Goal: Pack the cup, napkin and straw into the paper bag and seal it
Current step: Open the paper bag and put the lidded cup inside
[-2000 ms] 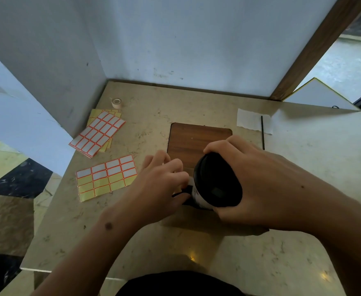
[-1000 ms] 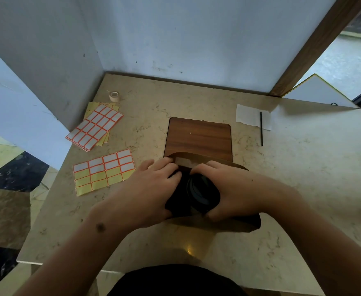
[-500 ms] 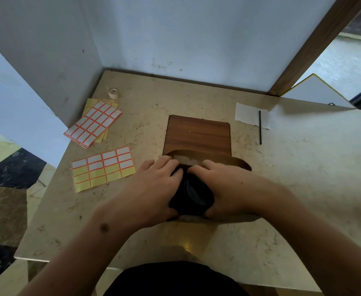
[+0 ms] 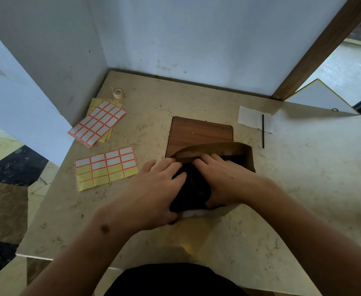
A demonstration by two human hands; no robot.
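Dark cup (image 4: 193, 189) gripped between both hands at the near middle of the marble table (image 4: 303, 199), lying partly inside the mouth of the brown paper bag (image 4: 228, 149). Left hand (image 4: 154, 193) curled round the cup's left side, fingers reaching up to the bag's rim. Right hand (image 4: 224, 182) curled round the cup's right side, fingertips on the same rim. Just beyond the hands, a wooden board (image 4: 198, 131) under the bag's far edge. To the left of the left hand, a sheet of labels (image 4: 106, 167); farther off, more label sheets (image 4: 98, 122) and a small tape roll (image 4: 118, 93). Beyond the right hand and well apart, white napkin (image 4: 250, 118) with black straw (image 4: 263, 131) lying across its right part.
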